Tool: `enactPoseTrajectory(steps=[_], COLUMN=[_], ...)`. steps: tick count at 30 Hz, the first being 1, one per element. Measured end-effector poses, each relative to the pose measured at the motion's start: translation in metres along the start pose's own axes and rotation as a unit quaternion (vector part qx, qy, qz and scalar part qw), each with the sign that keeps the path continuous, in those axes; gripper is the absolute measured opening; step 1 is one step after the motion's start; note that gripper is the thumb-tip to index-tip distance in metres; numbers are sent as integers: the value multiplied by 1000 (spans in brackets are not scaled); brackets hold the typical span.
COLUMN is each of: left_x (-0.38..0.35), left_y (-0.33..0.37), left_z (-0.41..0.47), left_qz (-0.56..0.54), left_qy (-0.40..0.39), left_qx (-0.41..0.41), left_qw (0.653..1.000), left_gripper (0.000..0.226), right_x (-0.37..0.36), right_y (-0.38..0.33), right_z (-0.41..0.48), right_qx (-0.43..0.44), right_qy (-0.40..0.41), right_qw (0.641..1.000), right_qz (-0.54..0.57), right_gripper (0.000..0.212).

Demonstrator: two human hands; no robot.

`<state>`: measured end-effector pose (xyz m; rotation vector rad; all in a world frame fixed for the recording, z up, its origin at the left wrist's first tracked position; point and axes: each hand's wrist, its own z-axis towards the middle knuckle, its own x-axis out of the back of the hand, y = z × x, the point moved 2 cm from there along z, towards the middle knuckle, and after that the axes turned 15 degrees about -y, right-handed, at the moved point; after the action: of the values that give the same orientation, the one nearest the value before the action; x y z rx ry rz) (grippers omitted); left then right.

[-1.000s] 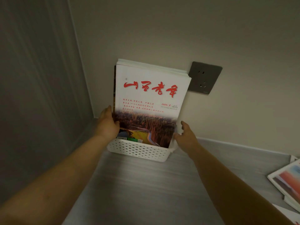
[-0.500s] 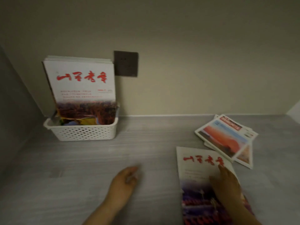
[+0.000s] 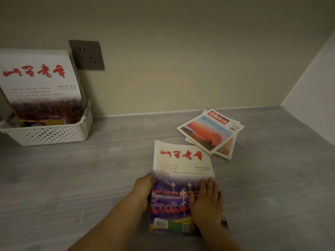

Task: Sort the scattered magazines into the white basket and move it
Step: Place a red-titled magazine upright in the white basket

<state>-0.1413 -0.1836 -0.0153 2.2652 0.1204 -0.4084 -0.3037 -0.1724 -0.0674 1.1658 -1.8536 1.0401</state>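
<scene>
A magazine (image 3: 183, 169) with red title lettering lies flat on the grey table, near its front edge. My left hand (image 3: 143, 191) is at its left edge, fingers tucked under the cover and hidden. My right hand (image 3: 206, 201) presses flat on the lower right of the cover. The white perforated basket (image 3: 54, 135) stands at the back left against the wall, with several magazines (image 3: 39, 84) upright in it. A small stack of loose magazines (image 3: 208, 133) lies askew at the back right.
A dark wall socket (image 3: 87, 55) sits on the back wall just right of the basket. A white side wall (image 3: 317, 78) closes the table on the right. Bare grey tabletop (image 3: 99, 178) stretches between basket and hands.
Both hands left the basket a second ago and came to the near magazine. Since half a second ago my left hand moved right to the magazine's left edge; my right hand stays on the cover.
</scene>
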Motion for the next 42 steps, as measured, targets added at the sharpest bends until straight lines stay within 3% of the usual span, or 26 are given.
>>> enactPoseTrajectory(steps=[3,7,10,12,15,18,20,23,26,30,33,35,38,42], left_x=[-23,-30,-19,-15,-5,19,39,66,100,154,196,226,267,313], left_y=[4,23,30,27,24,33,43,60,84,119,152,178,222,265], left_z=[3,0,-7,-11,-18,-31,-43,-59,-73,-95,-107,-114,-123,-123], left_qz=[24,227,332,355,356,313,288,259,219,221,236,247,262,254], left_qy=[-25,-28,-26,-32,-33,10,16,24,70,173,246,290,330,350], left_qx=[-8,-48,-46,-63,-120,-169,-196,-232,-266,-312,-371,-404,-438,-442], left_qw=[999,972,942,932,926,935,937,937,936,907,864,832,794,786], left_gripper=[36,28,39,41,39,38,39,41,43,39,36,31,23,27], right_x=[1,3,4,6,11,21,30,42,54,63,69,80,101,118], right_y=[2,6,8,10,9,0,-17,-54,-98,-165,-228,-271,-331,-394], right_z=[0,-1,-3,-5,-7,-5,-5,-4,-3,-1,5,11,16,25], right_qx=[13,32,44,51,48,27,40,95,178,247,276,308,358,401], right_qy=[-2,-7,1,16,27,28,-1,-63,-117,-158,-96,-47,-1,47], right_qw=[1000,999,999,998,985,948,894,831,821,854,890,879,844,821], right_qz=[8,-1,3,33,166,316,446,545,530,430,350,360,401,404], right_gripper=[62,60,59,60,68,71,69,49,21,26,29,33,18,15])
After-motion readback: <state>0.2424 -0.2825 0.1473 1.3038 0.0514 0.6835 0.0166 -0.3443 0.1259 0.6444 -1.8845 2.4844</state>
